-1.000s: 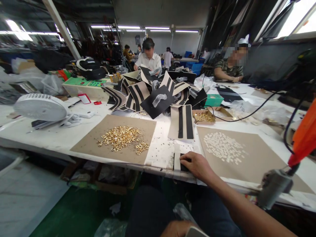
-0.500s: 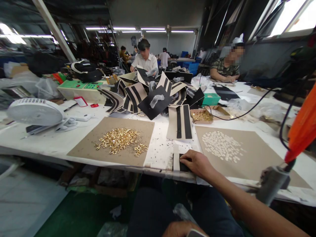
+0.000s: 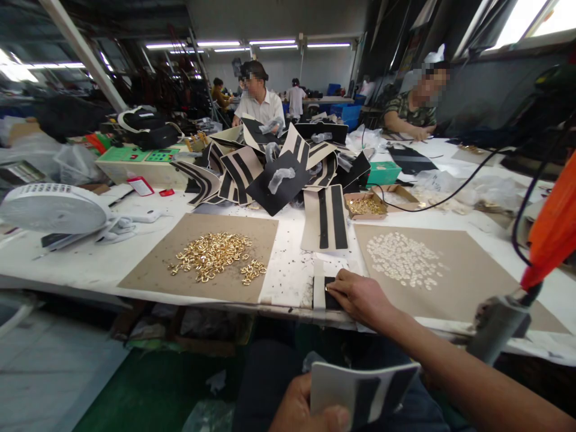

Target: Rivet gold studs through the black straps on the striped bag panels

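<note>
Left hand (image 3: 299, 408), a second ago barely in view at the lap, has come up below the bench (image 3: 292, 273) edge, thumb and fingers pinching a striped panel (image 3: 360, 390). Right hand (image 3: 360, 297) stays put, fingers together and pressed flat on the small striped piece (image 3: 320, 293) at the bench's near edge. Two pieces are thus now under the hands.

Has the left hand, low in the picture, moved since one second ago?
Yes. The left hand has risen toward the table edge, and the striped panel it grips now shows almost whole.
</note>
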The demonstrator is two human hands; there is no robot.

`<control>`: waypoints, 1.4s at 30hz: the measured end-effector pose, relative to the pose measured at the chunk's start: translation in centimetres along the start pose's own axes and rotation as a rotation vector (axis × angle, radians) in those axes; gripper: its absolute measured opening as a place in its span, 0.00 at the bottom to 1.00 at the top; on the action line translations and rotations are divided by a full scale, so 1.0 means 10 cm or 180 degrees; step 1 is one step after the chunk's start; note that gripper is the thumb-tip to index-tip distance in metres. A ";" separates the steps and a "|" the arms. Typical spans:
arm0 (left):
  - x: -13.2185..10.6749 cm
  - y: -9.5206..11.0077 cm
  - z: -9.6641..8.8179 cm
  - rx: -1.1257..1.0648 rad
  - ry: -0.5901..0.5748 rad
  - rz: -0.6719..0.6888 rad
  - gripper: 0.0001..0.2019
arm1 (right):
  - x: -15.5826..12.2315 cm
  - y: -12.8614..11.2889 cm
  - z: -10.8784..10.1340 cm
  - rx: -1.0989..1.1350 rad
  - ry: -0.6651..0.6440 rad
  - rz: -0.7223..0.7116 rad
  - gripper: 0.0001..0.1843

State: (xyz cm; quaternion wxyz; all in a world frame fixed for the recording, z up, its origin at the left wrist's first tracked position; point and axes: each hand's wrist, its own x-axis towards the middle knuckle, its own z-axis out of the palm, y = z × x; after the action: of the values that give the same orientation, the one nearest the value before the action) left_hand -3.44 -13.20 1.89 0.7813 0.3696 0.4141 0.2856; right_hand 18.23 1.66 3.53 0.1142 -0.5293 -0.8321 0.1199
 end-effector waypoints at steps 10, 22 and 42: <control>0.17 0.36 -0.01 -0.0255 0.0463 0.0209 0.32 | -0.35 0.16 -0.17 0.3635 0.0287 0.1374 0.31; 0.68 0.94 -0.06 0.0365 0.0767 0.0329 0.26 | -0.45 -0.02 -0.14 0.4005 -0.0421 0.1742 0.20; 0.92 1.13 -0.05 0.2303 0.1065 0.0355 0.16 | -0.26 -0.10 -0.29 0.2169 0.0201 0.1535 0.14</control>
State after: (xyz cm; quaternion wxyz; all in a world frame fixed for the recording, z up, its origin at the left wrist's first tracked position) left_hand -0.93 0.26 6.90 0.5059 0.5911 0.5887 0.2195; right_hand 19.37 -0.90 6.43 0.2769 -0.6443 -0.5932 0.3954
